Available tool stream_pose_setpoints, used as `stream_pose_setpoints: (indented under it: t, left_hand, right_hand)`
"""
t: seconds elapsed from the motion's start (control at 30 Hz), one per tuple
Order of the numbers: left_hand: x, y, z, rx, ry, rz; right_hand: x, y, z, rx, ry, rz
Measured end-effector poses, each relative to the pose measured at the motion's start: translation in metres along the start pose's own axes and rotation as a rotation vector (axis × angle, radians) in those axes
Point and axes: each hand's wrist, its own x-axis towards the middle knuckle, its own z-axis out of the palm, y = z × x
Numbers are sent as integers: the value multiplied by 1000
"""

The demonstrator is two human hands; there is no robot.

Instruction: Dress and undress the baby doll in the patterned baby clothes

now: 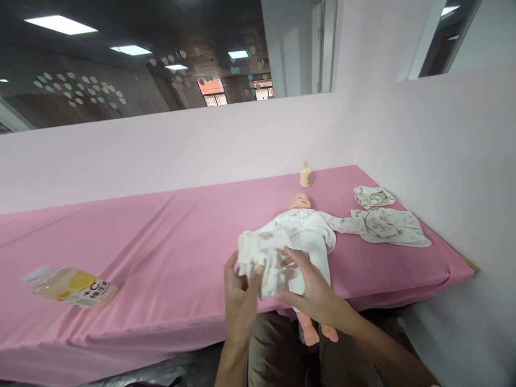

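Observation:
My left hand is closed on a bunched white baby garment with a faint print, its thumb across the near side. On the garment's right side, the curled fingers and thumb of my right hand grip the cloth. Its exact type cannot be made out. Just beyond my hands, a baby doll lies face up in a printed white top and plain white lower clothing. Its bare feet hang over the near edge, between my knees.
A pink sheet covers the long table against the wall. A pump bottle stands behind the doll's head. Folded printed cloth and a spread garment lie on the right. A large yellow-labelled bottle lies at left.

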Motion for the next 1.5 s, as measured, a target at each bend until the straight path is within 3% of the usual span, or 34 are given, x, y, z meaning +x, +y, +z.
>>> stream_pose_setpoints:
  t: [0.07, 0.13, 0.33, 0.5, 0.63, 0.73, 0.9, 1.13, 1.2, 1.3, 1.4, 1.5]
  left_hand:
    - [-12, 9, 13, -17, -186, -9]
    - [-20, 15, 18, -13, -274, -5]
    - [-22, 23, 13, 163, -278, 24]
    - [-19, 27, -1, 361, -492, 125]
    - [-22, 32, -6, 639, -592, 274]
    - [-17, 32, -7, 735, -581, 385]
    - [-4, 29, -9, 762, -462, 579]
    - [-6, 34, 5, 783, -712, 586]
    - [-3, 37, 4, 767, -706, 626]
    - [7, 45, -4, 687, -605, 699]
    - [13, 52, -10, 569, -479, 621]
    - [8, 51, 0, 557, -549, 437]
  right_hand:
    - [6, -15, 1, 32, -24, -28]
    - [10, -20, 0, 70, 5, -12]
    - [10, -20, -9, 166, 90, 77]
    - [11, -32, -23, 259, -32, 61]
    - [12, -32, -26, 285, 40, 120]
    - [12, -26, -28, 307, 66, 164]
    - [15, -21, -39, 364, 64, 178]
    - [22, -36, -56, 508, 69, 227]
    - [24, -39, -63, 503, 113, 225]
    - [27, -39, -78, 451, 299, 192]
    - [30, -36, -89, 383, 498, 167]
    - [32, -39, -92, 339, 563, 140]
